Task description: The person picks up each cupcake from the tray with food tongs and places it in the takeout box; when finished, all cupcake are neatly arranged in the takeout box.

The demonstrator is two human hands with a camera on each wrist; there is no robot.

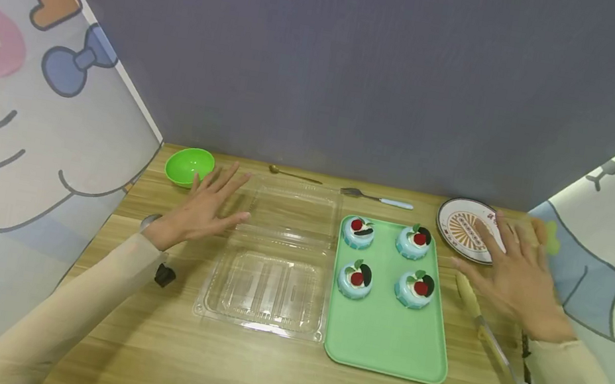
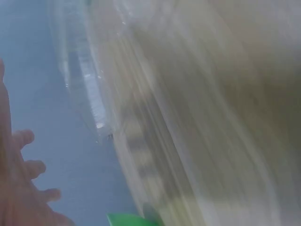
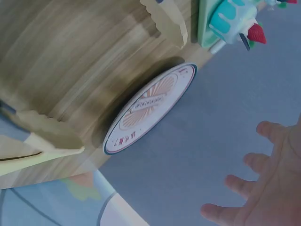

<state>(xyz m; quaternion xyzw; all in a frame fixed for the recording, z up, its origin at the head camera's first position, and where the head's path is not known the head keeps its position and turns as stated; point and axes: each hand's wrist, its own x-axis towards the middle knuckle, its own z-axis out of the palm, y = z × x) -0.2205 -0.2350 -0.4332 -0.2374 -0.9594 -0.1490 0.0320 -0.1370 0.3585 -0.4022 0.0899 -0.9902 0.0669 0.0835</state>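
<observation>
My left hand (image 1: 202,209) is held with fingers spread over the table, just left of a clear plastic clamshell box (image 1: 264,327) that lies opened flat. Nothing is in that hand. Fingers also apart and holding nothing, my right hand (image 1: 523,280) overlaps the edge of a patterned plate (image 1: 451,228) in the head view. Below it lie tongs with cream scalloped ends (image 1: 468,293), partly covered by the hand and sleeve. Between the hands, several small blue-iced cakes (image 1: 414,291) with red berries stand on a green tray (image 1: 386,345), beside the box.
A green bowl (image 1: 181,167) stands at the back left. Along the back edge lie a small spoon (image 1: 296,175) and a fork (image 1: 379,199). Near my left forearm is a small black object (image 1: 165,275). A grey wall (image 1: 324,87) rises behind the table.
</observation>
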